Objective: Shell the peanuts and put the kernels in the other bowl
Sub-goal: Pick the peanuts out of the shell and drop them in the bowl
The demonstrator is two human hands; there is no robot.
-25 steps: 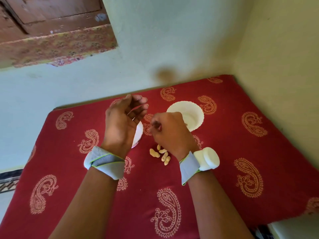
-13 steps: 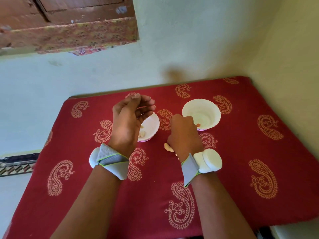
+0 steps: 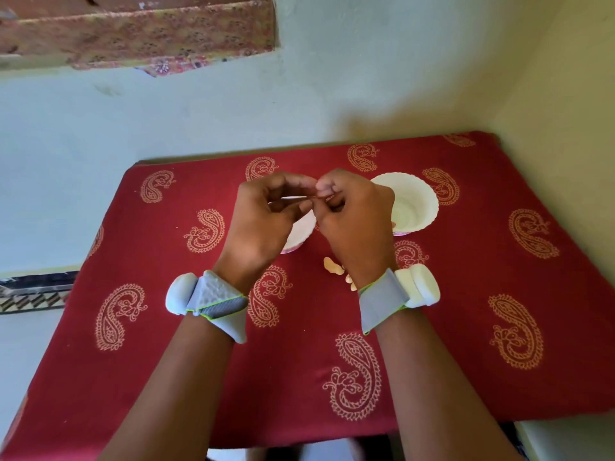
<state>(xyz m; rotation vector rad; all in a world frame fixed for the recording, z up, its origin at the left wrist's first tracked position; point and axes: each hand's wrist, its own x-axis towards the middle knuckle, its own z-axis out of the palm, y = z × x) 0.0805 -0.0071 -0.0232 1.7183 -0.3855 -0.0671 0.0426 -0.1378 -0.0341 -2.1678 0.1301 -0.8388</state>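
While raised together | left hand, right hand pinch peanut

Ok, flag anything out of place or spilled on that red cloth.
A few peanuts lie loose on the red cloth, near the right hand, outside both white bowls: the left bowl and the right bowl. Neither bowl looks tipped or damaged.

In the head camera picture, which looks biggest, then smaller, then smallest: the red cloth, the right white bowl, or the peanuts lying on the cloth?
1. Red cloth, by far the largest.
2. Right white bowl.
3. Peanuts, smallest, partly hidden behind the right wrist.
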